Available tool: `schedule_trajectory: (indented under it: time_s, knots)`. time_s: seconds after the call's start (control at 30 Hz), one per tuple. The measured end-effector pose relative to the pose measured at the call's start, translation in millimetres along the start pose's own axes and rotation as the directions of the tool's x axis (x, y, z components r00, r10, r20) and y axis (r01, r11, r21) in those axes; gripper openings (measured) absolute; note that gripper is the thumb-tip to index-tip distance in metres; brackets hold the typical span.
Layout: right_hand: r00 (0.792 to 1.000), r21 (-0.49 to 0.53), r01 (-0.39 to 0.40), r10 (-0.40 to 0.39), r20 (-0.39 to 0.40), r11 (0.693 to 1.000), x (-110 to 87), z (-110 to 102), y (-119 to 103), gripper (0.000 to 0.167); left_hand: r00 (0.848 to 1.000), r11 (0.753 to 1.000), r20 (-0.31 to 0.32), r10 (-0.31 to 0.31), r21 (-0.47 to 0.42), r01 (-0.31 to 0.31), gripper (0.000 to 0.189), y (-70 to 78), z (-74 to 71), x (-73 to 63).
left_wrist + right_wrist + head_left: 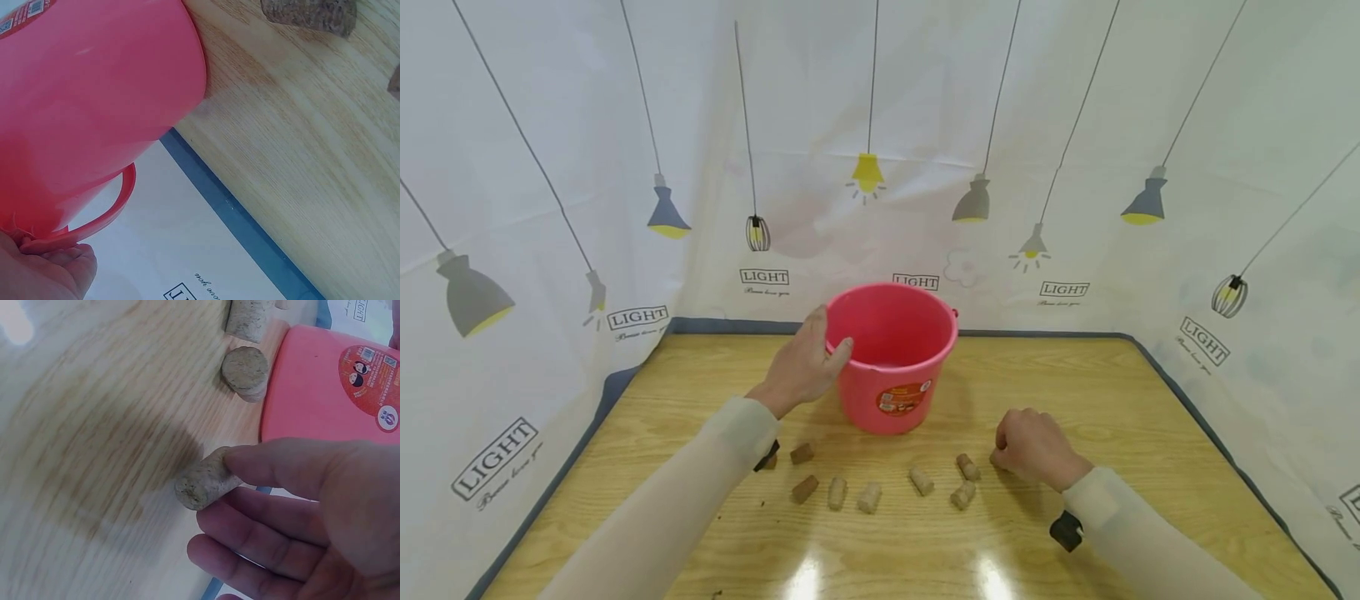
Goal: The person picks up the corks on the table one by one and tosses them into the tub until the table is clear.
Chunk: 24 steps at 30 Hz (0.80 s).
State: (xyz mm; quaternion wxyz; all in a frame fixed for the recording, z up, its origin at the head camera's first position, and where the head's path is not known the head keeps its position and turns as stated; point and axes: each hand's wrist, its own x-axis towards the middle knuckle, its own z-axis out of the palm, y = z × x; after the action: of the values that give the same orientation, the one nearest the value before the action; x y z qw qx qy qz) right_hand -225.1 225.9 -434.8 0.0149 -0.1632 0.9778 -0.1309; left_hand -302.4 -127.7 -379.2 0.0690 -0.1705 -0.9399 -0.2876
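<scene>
My left hand [805, 362] grips the left rim of a pink bucket [883, 392], thumb along the rim. In the left wrist view, those fingers [75, 265] curl round the rim beside the bucket's handle [115, 209]. On the right, my right hand [1037, 450] is low over the table, its thumb and fingers pinching a wine cork [206, 479] in the right wrist view. The head view hides this cork behind the hand. Just left of that hand lie two pale corks, one [967, 467] behind the other [962, 495].
More corks lie before the bucket: pale ones [869, 497] in the middle and darker brown ones [805, 489] to the left, near my left sleeve. The wooden table [1075, 375] ends at a white curtain [820, 275] printed with lamps, along the back and both sides.
</scene>
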Motion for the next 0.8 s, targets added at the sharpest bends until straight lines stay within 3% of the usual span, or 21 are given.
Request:
schedule_trajectory:
  time_s: [0.5,0.8]
  knots:
    - [0.993,0.029,0.039,-0.035,-0.113,0.999,2.6,-11.9,-0.3,0.013,1.0,1.0,-0.006,-0.007,-0.01,0.007,0.084,0.6,-0.7,-0.1]
    - [0.978,0.052,0.065,-0.053,-0.201,0.997,3.8,-17.8,-4.9,0.011,1.0,1.0,-0.008,0.0,0.0,0.0,0.084,0.0,-0.2,0.5]
